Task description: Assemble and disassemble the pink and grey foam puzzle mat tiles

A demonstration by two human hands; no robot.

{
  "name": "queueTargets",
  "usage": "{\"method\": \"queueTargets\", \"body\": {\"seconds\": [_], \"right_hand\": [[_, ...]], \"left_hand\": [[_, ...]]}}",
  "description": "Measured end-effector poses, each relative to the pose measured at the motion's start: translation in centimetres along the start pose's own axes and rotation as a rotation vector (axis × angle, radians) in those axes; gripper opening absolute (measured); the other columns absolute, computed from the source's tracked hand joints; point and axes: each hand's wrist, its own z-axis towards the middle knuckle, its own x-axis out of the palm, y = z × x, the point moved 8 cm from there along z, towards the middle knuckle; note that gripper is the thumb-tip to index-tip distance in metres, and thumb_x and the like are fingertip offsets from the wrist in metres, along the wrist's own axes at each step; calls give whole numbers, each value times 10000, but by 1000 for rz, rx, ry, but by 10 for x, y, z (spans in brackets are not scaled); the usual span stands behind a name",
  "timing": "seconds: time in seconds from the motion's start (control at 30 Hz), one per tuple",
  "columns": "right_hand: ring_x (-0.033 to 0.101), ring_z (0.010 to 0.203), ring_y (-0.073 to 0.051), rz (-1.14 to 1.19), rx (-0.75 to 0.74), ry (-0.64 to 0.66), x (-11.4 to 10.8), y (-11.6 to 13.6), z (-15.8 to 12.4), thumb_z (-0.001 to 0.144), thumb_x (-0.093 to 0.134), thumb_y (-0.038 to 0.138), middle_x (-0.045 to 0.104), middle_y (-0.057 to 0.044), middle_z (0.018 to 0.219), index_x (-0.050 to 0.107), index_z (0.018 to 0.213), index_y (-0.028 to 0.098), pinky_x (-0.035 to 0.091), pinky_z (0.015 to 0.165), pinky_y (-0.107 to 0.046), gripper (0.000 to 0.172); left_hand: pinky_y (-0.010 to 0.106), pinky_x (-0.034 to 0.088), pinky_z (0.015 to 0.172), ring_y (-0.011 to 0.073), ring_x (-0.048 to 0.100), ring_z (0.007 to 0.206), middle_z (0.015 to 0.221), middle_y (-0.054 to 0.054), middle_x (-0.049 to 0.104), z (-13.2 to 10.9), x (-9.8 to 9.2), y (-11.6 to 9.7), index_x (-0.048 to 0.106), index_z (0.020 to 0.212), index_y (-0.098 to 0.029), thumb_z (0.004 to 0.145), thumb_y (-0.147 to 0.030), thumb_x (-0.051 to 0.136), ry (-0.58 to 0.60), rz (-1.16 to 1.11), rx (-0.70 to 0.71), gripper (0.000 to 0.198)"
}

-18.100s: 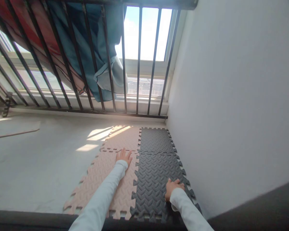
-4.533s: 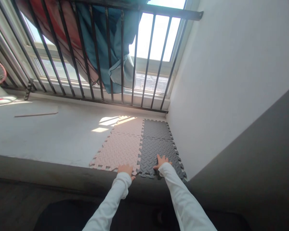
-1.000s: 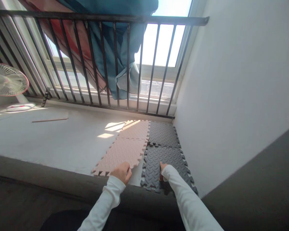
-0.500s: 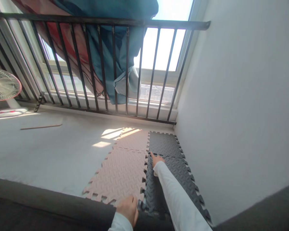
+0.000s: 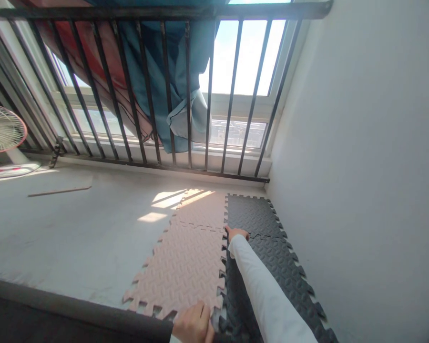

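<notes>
Head view: within the last second the right hand [image 5: 238, 234] has gone forward, from the middle of the near dark mat [image 5: 271, 262] to its far inner corner.
Right hand: index finger stretched to the spot where four mats meet, other fingers folded under; whether they grip anything, I cannot tell.
Left hand [image 5: 192, 324]: behind the right hand, fingers curled at the front inner corner of the near pink mat [image 5: 182, 267]; whether it pinches that corner cannot be seen.
Near pink mat: left of the right hand and reaching forward from the left hand. A second ago a strip of ledge [image 5: 75, 238] showed between it and the near dark mat; now they lie edge to edge.
Long seam [image 5: 222, 276]: from the right hand back toward the left hand, small gaps showing among its teeth, so I judge this join tighter but not fully closed.
Far pink mat [image 5: 203, 212]: beyond the right hand, to its left, partly sunlit.
Far dark mat [image 5: 252, 212]: just beyond the right hand, to its right.
Stick [image 5: 59, 191]: on the ledge, well left of both hands.
Fan [image 5: 3, 128]: farther left, past the stick.
Railing [image 5: 139, 13]: beyond the mats, in front of both hands.
Wall [image 5: 372, 166]: right of the right hand, past the dark mats.
</notes>
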Motion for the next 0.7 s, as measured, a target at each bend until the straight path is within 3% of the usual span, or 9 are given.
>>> {"method": "queueTargets", "body": {"seconds": [0.17, 0.4, 0.57, 0.7], "right_hand": [[561, 952, -303, 11, -8, 15, -2, -1, -2, 871, 350, 269, 534, -135, 1160, 248, 1305, 407, 452, 630, -529, 467], [574, 931, -288, 14, 17, -21, 1, -1, -5, 901, 249, 240, 560, -128, 1120, 256, 1294, 430, 450, 618, -495, 436], [577, 931, -286, 21, 21, -33, 0, 1, -4, 877, 232, 150, 550, -128, 1145, 249, 1301, 422, 447, 628, -507, 504], [568, 952, -273, 34, 6, -52, 0, -2, -10, 847, 290, 119, 554, -118, 1139, 226, 1313, 406, 457, 650, -473, 552]], "left_hand": [[259, 324, 524, 122, 521, 529, 574, -13, 552, 54, -54, 34, 510, 608, -222, 765, -203, 369, -4, 46, -135, 212], [204, 311, 528, 89, 494, 565, 595, -30, 544, 117, -109, 119, 481, 573, -202, 724, -260, 377, 38, -76, -404, 192], [209, 344, 561, 97, 468, 548, 539, -37, 519, 135, -167, 190, 525, 571, -202, 687, -322, 433, 19, -84, -661, 191], [261, 401, 571, 129, 513, 541, 546, -12, 556, 122, -205, 254, 539, 619, -202, 712, -381, 408, -70, -75, -874, 240]]}}
